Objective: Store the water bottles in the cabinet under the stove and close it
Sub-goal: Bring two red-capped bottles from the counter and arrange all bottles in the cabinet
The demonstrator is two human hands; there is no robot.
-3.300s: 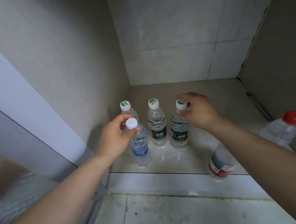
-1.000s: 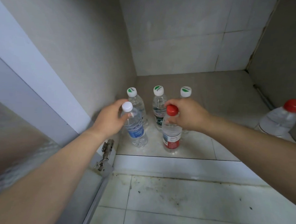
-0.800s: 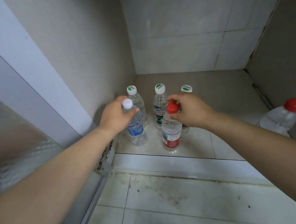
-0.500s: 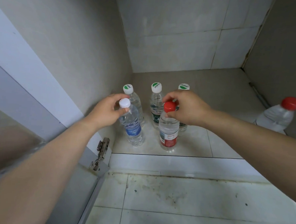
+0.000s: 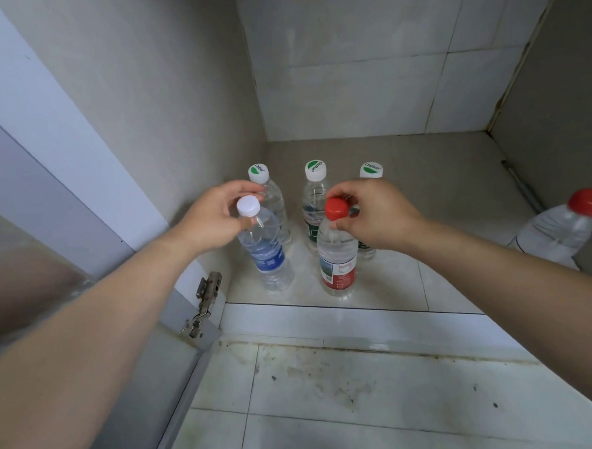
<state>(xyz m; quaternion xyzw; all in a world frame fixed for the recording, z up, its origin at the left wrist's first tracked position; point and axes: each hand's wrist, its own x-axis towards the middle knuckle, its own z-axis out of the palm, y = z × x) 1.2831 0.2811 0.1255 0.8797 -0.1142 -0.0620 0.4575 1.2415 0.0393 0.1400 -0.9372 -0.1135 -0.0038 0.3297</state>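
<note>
Inside the tiled cabinet (image 5: 394,154), three green-and-white-capped bottles stand in a back row: left (image 5: 259,173), middle (image 5: 315,172), right (image 5: 371,170). In front of them stand a blue-label bottle (image 5: 267,253) with a white cap and a red-label bottle (image 5: 337,264) with a red cap. My left hand (image 5: 216,216) pinches the blue-label bottle at its neck just below the cap. My right hand (image 5: 374,214) pinches the red cap of the red-label bottle. Both bottles rest upright on the cabinet floor.
A larger red-capped bottle (image 5: 562,228) stands at the cabinet's right side. The open cabinet door (image 5: 136,370) with its metal hinge (image 5: 205,302) hangs at the lower left. A stained tiled floor (image 5: 364,399) lies in front of the white sill (image 5: 351,326).
My right hand took the red-label bottle from the right and set it beside the blue-label one. In the last second both hands have barely shifted; the view drifted slightly.
</note>
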